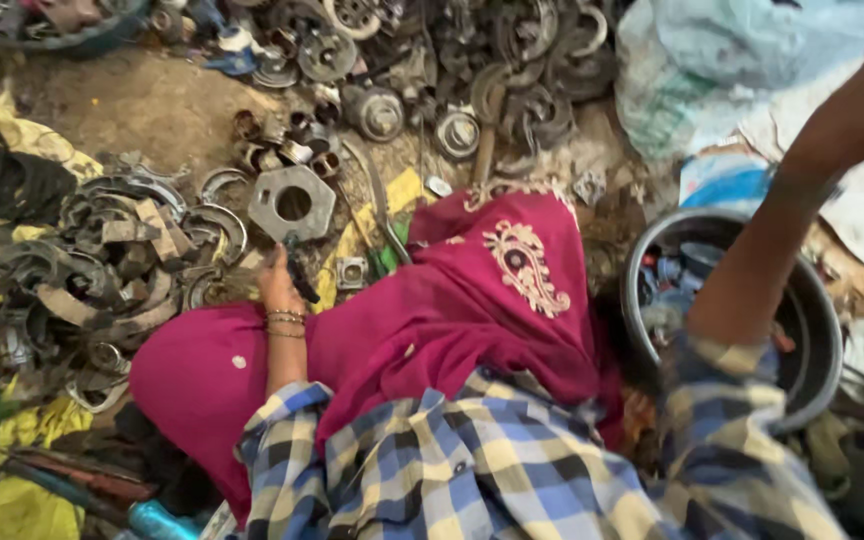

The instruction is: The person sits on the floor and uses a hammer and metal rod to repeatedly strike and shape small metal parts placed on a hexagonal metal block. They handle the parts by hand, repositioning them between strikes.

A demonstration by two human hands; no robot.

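Soft, even daylight without hard shadows; the view is slightly blurred throughout, smeared most toward the right edge.

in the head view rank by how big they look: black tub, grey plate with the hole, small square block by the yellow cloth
1. black tub, though it sits nearer the camera
2. grey plate
3. square block

Left hand [279, 283] grips dark tool [300, 275] beside holed metal plate [292, 203]; right arm raised over round basin [820, 300], hand out of frame.

head-worn view, steeply downward, close over lap
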